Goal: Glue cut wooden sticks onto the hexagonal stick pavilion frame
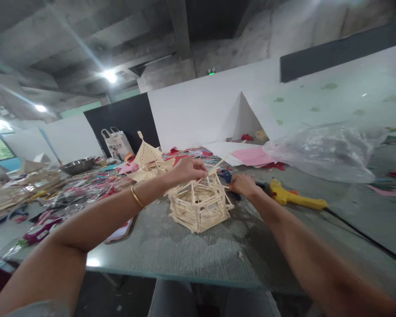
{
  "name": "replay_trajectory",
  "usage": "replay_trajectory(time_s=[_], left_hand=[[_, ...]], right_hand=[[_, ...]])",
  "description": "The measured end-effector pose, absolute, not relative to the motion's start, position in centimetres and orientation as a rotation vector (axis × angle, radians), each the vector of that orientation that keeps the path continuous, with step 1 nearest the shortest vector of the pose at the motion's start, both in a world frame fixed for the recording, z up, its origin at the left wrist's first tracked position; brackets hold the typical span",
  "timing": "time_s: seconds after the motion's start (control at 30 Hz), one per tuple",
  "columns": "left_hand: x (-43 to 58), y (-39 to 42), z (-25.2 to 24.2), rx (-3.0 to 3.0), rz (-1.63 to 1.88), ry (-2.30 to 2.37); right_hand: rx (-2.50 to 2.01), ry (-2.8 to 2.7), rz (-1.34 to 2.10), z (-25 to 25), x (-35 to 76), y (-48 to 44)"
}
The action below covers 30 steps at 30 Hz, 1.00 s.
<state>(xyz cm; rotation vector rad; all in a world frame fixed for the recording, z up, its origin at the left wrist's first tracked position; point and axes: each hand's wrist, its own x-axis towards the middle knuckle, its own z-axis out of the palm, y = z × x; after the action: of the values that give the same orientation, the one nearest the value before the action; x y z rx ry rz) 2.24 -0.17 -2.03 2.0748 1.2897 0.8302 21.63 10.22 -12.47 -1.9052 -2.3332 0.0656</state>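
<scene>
A small stick house point(200, 207) stands near the middle of the glass worktop point(191, 251), a little back from its near edge. The left hand point(188, 169) pinches a thin stick point(214, 169) above the frame with closed fingers. The right hand point(242, 185) rests against the frame's right side, fingers curled; what they grip cannot be told. A yellow glue gun point(293, 198) lies just right of that hand. A stick roof point(148, 163) stands behind, a clear plastic bag point(330, 152) toward the far right edge.
</scene>
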Motion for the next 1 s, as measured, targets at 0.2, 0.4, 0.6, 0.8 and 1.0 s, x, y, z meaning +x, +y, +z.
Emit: replay_trajectory(time_s=[0.2, 0.4, 0.6, 0.8, 1.0], left_hand=[[2.1, -0.3, -0.2, 1.971, 1.075, 1.246], [0.5, 0.3, 0.4, 1.868, 1.178, 1.255], [-0.8, 0.0, 0.7, 1.783, 1.231, 1.290], [-3.3, -2.6, 1.3, 1.721, 1.305, 1.215], [-7.9, -10.2, 0.5, 1.555, 1.416, 1.167]], right_hand=[[-1.842, -2.137, 0.219, -11.8, 22.2, 10.7], [-1.691, -1.802, 0.601, -10.1, 24.0, 11.3], [-1.157, -1.680, 1.081, -7.9, 25.2, 10.1], [-0.858, -1.614, 1.252, -3.9, 25.7, 6.4], [-0.980, -1.377, 1.376, -3.2, 26.9, -3.9]])
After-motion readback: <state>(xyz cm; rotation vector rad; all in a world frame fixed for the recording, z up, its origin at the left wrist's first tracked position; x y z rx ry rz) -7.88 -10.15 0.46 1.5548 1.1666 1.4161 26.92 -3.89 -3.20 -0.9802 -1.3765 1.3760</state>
